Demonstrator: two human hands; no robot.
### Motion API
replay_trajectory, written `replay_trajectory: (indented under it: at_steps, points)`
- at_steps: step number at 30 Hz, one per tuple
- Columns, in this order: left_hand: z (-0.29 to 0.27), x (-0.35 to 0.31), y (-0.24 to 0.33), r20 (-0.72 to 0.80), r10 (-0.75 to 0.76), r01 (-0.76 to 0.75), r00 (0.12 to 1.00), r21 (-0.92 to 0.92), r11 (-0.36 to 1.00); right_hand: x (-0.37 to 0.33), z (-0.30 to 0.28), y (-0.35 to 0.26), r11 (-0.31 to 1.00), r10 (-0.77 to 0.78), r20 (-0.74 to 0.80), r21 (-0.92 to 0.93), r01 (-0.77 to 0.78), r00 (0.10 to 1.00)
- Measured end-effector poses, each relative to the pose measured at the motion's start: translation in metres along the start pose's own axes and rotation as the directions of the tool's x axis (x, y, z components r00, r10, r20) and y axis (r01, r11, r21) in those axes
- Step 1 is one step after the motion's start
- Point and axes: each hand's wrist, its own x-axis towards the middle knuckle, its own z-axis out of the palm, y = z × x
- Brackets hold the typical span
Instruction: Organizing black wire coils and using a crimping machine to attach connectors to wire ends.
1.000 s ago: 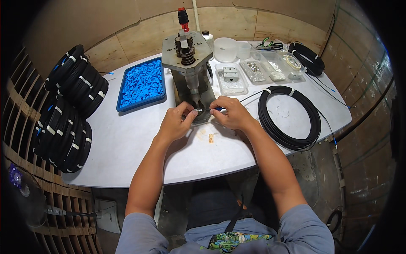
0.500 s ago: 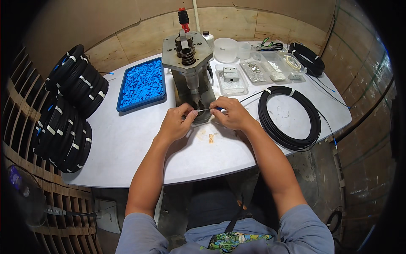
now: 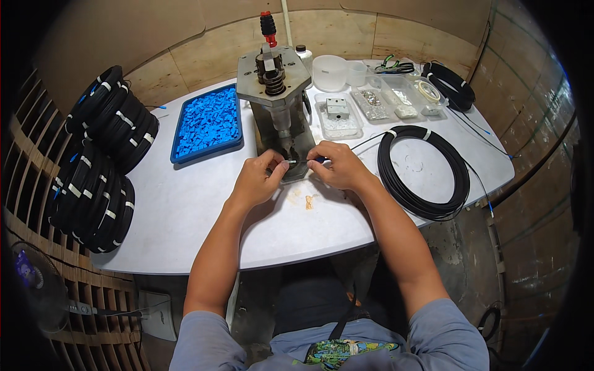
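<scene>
1. Bare left hand (image 3: 257,176): thumb and forefinger pinching a short, pale, slender piece (image 3: 292,162), just above the base of the heavy grey metal press with a black-and-red handle (image 3: 281,119).
2. Bare right hand (image 3: 339,162): pinching a small dark-blue piece (image 3: 321,159), facing the pale one across a narrow gap. Any fine strand between: too thin to tell.
3. For good control, probably best to hold both pieces level, in one line, with light pressure and forearms steady over the smooth white bench (image 3: 167,229).
4. Leave slack in the thin black cable (image 3: 368,141) running between the right hand and the large black cable coil (image 3: 421,209); avoid tugging.
5. Lettering on the multicoloured patterned pouch (image 3: 346,352): too small to read. Likewise unreadable: a dark mark on the translucent white round tub (image 3: 329,75).
</scene>
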Motion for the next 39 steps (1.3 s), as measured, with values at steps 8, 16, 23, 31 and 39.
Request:
replay_trajectory:
  at_steps: [8, 16, 23, 31, 39]
  points:
    - [0.0003, 0.0003, 0.0004, -0.004, -0.009, 0.009, 1.0, -0.003, 1.0, -0.0008, -0.0004, 0.0018, 1.0, -0.024, -0.022, -0.002, 0.024, 0.999]
    - [0.001, 0.0003, -0.0023, 0.0, -0.017, 0.017, 1.0, 0.0, 1.0, -0.0009, 0.0016, 0.0053, 1.0, -0.03, -0.022, 0.003, 0.03, 0.999]
    - [0.0008, 0.0004, -0.0023, 0.009, -0.029, 0.029, 1.0, 0.01, 1.0, -0.0011, 0.001, 0.0032, 1.0, -0.007, -0.021, 0.016, 0.007, 1.0]
    - [0.0009, 0.0004, -0.0027, 0.025, -0.051, 0.05, 0.998, 0.031, 0.998, -0.0009, 0.0006, 0.0038, 1.0, 0.014, 0.01, -0.001, -0.013, 1.0]
    - [0.0012, 0.0003, -0.0038, 0.031, -0.059, 0.059, 0.998, 0.008, 0.998, -0.0005, -0.0007, 0.0012, 1.0, 0.023, 0.015, -0.006, -0.023, 1.0]
